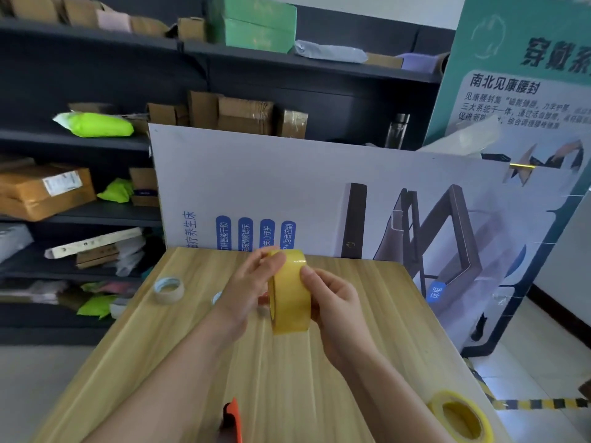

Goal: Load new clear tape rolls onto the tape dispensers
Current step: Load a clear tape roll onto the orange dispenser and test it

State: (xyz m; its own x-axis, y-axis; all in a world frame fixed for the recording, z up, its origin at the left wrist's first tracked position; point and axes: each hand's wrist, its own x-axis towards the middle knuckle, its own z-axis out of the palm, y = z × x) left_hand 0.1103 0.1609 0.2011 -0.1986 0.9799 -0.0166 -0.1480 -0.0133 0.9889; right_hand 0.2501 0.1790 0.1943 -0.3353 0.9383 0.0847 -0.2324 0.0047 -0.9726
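Both of my hands hold one yellowish clear tape roll [289, 294] upright above the middle of the wooden table [192, 362]. My left hand [248, 287] pinches its top left edge with the fingertips. My right hand [335, 302] grips its right side, thumb on the outer face. A second yellowish roll [460, 417] lies flat at the table's near right corner. An orange and black dispenser [232, 420] pokes into view at the bottom edge, mostly cut off. A small, nearly spent roll [169, 289] lies flat at the far left of the table.
A white printed board [319, 193] leans against the table's far edge. Dark shelves [80, 139] with boxes and green bags fill the left and back. A teal poster [518, 91] stands at the right. Another pale object [216, 297] peeks out behind my left wrist.
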